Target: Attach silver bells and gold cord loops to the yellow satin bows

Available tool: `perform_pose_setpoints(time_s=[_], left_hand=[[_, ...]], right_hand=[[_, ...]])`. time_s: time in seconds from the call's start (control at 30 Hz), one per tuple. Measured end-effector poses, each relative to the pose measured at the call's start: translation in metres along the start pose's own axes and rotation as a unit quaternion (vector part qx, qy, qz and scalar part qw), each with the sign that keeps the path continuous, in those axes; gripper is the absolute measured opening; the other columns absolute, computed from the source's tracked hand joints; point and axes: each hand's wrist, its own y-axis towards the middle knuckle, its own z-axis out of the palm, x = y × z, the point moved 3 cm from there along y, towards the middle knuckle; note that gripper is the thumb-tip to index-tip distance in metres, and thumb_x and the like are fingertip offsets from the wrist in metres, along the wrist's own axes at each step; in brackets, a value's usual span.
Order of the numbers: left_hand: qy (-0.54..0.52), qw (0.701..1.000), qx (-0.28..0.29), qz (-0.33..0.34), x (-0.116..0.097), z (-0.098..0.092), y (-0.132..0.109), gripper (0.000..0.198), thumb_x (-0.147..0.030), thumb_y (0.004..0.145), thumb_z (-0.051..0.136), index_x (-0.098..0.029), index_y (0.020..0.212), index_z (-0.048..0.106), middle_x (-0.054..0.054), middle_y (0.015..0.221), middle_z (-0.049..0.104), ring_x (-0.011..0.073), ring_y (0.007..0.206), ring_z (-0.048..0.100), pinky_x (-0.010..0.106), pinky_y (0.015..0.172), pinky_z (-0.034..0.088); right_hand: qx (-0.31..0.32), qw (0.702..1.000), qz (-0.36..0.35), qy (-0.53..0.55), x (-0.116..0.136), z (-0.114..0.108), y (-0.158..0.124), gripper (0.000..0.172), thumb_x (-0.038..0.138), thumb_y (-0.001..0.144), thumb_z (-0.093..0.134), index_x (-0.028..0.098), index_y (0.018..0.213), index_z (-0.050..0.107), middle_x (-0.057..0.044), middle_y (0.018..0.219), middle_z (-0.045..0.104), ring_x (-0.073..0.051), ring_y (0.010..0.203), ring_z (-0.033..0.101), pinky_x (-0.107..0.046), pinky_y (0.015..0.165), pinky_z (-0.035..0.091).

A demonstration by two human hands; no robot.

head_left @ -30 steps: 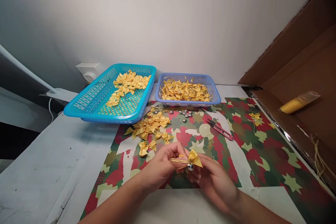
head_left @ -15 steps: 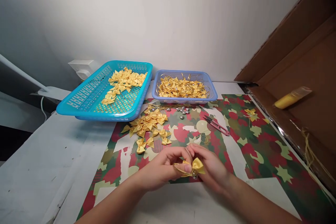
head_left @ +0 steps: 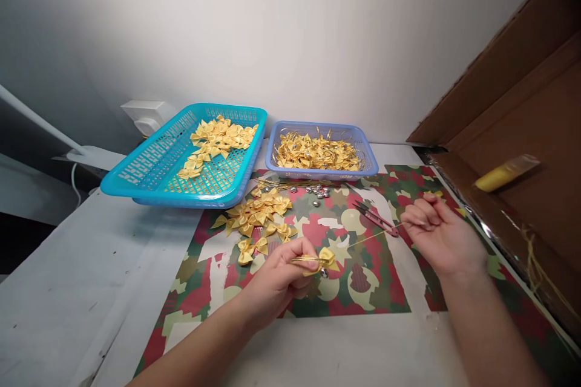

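Between thumb and fingers, my left hand point(head_left: 288, 269) pinches a yellow satin bow point(head_left: 327, 259) with gold cord and a small silver bell point(head_left: 324, 273) hanging under it. A thin yellow thread point(head_left: 370, 237) runs taut from the bow up to my right hand point(head_left: 442, 236), whose fingers are curled closed on its end. Pink-handled thread snips point(head_left: 376, 217) lie on the patterned paper, just under the thread's far part. Loose yellow bows point(head_left: 258, 211) are piled left of centre, and several silver bells point(head_left: 321, 192) lie behind my left hand.
A turquoise basket point(head_left: 181, 196) with yellow bows stands at the left back. Beside it, a purple-blue basket point(head_left: 322, 174) holds finished-looking bows with gold cord. Gold cords point(head_left: 295, 184) lie before it. A cardboard wall point(head_left: 512, 115) with a yellow tube point(head_left: 506, 173) borders the right.
My hands have parted. My right hand has moved right and away from the bow, drawing the thread out straight. My left hand keeps the bow and has shifted slightly up and left.
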Motion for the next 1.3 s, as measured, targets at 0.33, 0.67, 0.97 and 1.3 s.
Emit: perform_pose_setpoints(time_s=[0.33,0.67,0.97,1.3], left_hand=[[0.009,1.000,-0.003,0.015,0.000,0.000,-0.001,0.035,-0.032,0.074,0.071,-0.019,0.064,0.040,-0.012,0.048,0.022,0.0047,0.045,0.013,0.019,0.045,0.014],[0.231,0.963,-0.007,0.141,-0.007,0.003,-0.011,0.031,-0.040,0.086,0.062,-0.017,0.070,0.049,-0.005,0.060,0.040,0.0076,0.052,0.031,0.022,0.049,0.023],[0.299,0.930,-0.015,0.213,-0.013,0.007,-0.018,0.030,-0.037,0.090,0.058,-0.018,0.069,0.049,-0.004,0.061,0.040,0.0088,0.055,0.034,0.022,0.051,0.026],[0.226,0.965,-0.007,0.130,-0.004,0.008,-0.013,0.033,-0.042,0.088,0.059,-0.018,0.069,0.047,-0.006,0.060,0.037,0.0075,0.052,0.028,0.022,0.049,0.022]], right_hand=[[0.039,0.962,-0.184,-0.198,0.022,-0.011,0.005,0.009,0.025,0.088,0.060,0.019,0.083,0.065,0.008,0.052,0.026,-0.010,0.048,0.019,-0.023,0.046,0.028],[0.266,0.837,-0.043,-0.475,-0.059,0.004,-0.059,0.030,0.040,0.099,0.044,0.030,0.128,0.044,0.003,0.067,0.057,-0.015,0.061,0.051,-0.029,0.060,0.039],[0.410,0.702,-0.135,-0.566,-0.073,0.011,-0.077,0.014,0.025,0.099,0.042,0.024,0.094,0.055,0.000,0.071,0.058,-0.015,0.065,0.051,-0.028,0.060,0.039],[0.349,0.818,-0.188,-0.417,-0.077,0.009,-0.087,0.032,0.039,0.101,0.025,0.023,0.076,0.036,0.000,0.069,0.041,-0.017,0.065,0.041,-0.032,0.061,0.034]])
